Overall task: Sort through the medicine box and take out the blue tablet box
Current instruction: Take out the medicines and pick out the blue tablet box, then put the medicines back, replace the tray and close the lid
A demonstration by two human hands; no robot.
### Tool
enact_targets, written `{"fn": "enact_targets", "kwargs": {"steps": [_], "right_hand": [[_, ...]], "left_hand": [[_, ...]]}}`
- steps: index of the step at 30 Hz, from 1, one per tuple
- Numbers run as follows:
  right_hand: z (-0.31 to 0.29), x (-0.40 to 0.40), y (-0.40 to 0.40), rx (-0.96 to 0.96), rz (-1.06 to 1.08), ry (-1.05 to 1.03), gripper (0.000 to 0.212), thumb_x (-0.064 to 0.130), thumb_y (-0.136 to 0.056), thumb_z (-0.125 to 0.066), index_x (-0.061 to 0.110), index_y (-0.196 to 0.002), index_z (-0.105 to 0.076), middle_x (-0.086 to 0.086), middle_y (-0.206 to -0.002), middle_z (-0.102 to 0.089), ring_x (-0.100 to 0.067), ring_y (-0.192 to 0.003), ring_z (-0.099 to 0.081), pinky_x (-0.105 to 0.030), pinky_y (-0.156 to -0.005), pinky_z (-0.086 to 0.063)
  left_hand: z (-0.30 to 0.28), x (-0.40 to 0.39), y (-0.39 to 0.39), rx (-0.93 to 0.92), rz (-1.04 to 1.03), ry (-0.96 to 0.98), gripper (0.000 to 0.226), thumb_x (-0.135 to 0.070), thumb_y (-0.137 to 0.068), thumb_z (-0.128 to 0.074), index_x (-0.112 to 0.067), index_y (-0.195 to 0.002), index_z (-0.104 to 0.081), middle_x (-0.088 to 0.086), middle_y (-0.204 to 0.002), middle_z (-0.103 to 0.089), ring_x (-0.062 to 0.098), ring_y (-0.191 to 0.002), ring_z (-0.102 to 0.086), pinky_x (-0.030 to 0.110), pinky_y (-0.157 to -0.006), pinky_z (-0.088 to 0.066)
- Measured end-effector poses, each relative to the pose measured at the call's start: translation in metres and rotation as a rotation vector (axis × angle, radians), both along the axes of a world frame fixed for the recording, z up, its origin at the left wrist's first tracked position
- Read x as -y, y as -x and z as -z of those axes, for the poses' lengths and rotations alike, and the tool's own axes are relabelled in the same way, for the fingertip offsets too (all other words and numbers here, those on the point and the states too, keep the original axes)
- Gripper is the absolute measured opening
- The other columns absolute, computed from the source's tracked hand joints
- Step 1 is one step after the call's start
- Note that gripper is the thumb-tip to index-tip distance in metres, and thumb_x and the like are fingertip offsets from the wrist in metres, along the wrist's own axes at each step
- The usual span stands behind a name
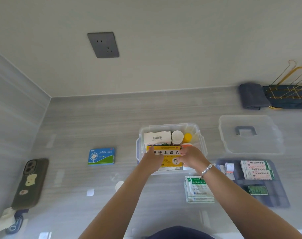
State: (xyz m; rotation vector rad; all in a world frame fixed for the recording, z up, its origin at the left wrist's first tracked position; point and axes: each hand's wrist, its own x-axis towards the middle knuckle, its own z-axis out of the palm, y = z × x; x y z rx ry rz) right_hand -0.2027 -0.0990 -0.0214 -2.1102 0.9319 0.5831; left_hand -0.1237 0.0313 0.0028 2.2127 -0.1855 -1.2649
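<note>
Here both hands are at the clear medicine box point(202, 144): the left hand point(151, 161) and right hand point(192, 156) each pinch an end of a yellow carton point(165, 153) over its front. The blue tablet box point(101, 156) lies flat on the desk point(95, 118), outside the box and well to the left of the left hand, untouched.

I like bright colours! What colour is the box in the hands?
Yellow, with a white name strip: the box, seen in the head view.
</note>
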Motion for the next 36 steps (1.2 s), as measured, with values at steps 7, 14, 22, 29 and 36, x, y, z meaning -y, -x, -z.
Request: {"fn": "enact_targets", "kwargs": {"steps": [7, 14, 22, 29, 36], "right_hand": [[-0.001, -0.004, 0.001, -0.014, -0.008, 0.035, 0.015, 0.018, -0.086, -0.053, 0.009, -0.076, -0.059, 0.002, -0.067, -0.054, -0.013, -0.067, -0.058, -0.017, -0.05, -0.035], [-0.025, -0.029, 0.018, 0.384, 0.226, -0.1, 0.027, 0.019, -0.086, -0.062, 0.015, -0.112, -0.066, 0.0, -0.111, -0.069, -0.007, -0.093, -0.064, -0.011, -0.073, -0.044], [-0.036, -0.111, 0.018, 0.503, 0.149, -0.216, 0.013, 0.019, -0.082, -0.067, 0.019, -0.093, -0.073, 0.016, -0.076, -0.067, 0.002, -0.067, -0.061, -0.013, -0.068, -0.049], [-0.019, -0.155, 0.005, 0.443, 0.094, -0.071, 0.019, 0.026, -0.083, -0.065, 0.016, -0.098, -0.073, 0.005, -0.093, -0.074, -0.006, -0.084, -0.065, -0.008, -0.071, -0.045], [0.009, -0.19, -0.005, 0.241, 0.128, -0.226, 0.032, 0.021, -0.09, -0.051, -0.003, -0.108, -0.061, -0.02, -0.089, -0.07, -0.033, -0.086, -0.067, -0.04, -0.084, -0.053]], "left_hand": [[-0.005, -0.009, 0.013, 0.066, -0.013, 0.066, 0.05, -0.016, -0.088, -0.04, -0.02, -0.137, -0.03, 0.006, -0.139, -0.036, 0.018, -0.095, -0.056, 0.014, -0.049, -0.043], [-0.012, -0.058, 0.021, 0.343, -0.361, 0.388, 0.024, -0.01, -0.091, -0.046, -0.028, -0.101, -0.06, -0.003, -0.111, -0.066, 0.011, -0.096, -0.064, 0.019, -0.076, -0.052], [0.006, -0.127, 0.021, 0.426, -0.473, 0.229, 0.022, -0.016, -0.091, -0.051, -0.017, -0.106, -0.066, 0.004, -0.11, -0.064, 0.017, -0.09, -0.058, 0.019, -0.078, -0.045], [0.033, -0.16, 0.012, 0.098, -0.463, 0.183, 0.028, -0.022, -0.092, -0.05, -0.02, -0.116, -0.064, 0.008, -0.122, -0.059, 0.019, -0.101, -0.055, 0.028, -0.088, -0.042], [0.037, -0.172, 0.007, -0.302, -0.616, 0.223, 0.025, -0.028, -0.092, -0.051, -0.019, -0.113, -0.062, 0.008, -0.107, -0.061, 0.02, -0.08, -0.063, 0.031, -0.072, -0.055]]}}
